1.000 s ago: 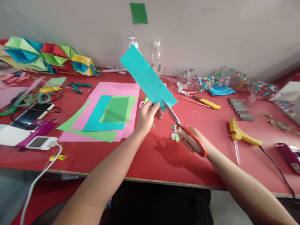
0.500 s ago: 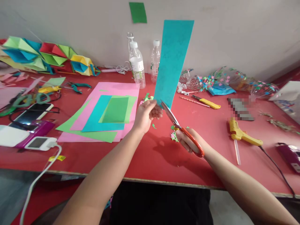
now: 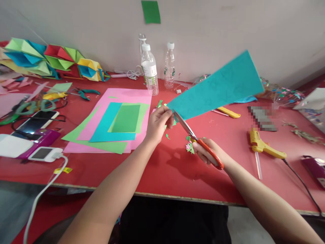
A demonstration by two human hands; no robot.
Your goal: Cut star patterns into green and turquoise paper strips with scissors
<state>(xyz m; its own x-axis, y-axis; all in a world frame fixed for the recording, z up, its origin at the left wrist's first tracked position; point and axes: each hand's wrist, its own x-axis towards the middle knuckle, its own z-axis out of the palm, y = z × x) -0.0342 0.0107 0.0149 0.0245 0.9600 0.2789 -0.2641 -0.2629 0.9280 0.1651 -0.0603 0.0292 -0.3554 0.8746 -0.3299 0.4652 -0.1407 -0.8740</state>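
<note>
My left hand [image 3: 157, 123] pinches the near corner of a long teal paper strip [image 3: 218, 86], which slants up and to the right above the red table [image 3: 162, 169]. My right hand [image 3: 207, 152] grips orange-handled scissors [image 3: 196, 140]; their blades point up-left and meet the strip's lower edge right beside my left fingers. Small green and pink paper scraps [image 3: 189, 146] lie on the table under the scissors.
Stacked pink, green and teal sheets [image 3: 114, 122] lie left of my hands. Two water bottles [image 3: 149, 69] stand by the wall. A yellow glue gun [image 3: 264, 145], a yellow box cutter [image 3: 228, 112], phones and chargers [image 3: 33, 135], and folded paper shapes [image 3: 50, 61] surround the work spot.
The teal strip has swung clockwise, from leaning up-left, through upright, to slanting up-right. Both hands stayed almost in place, scissors at the strip's lower edge.
</note>
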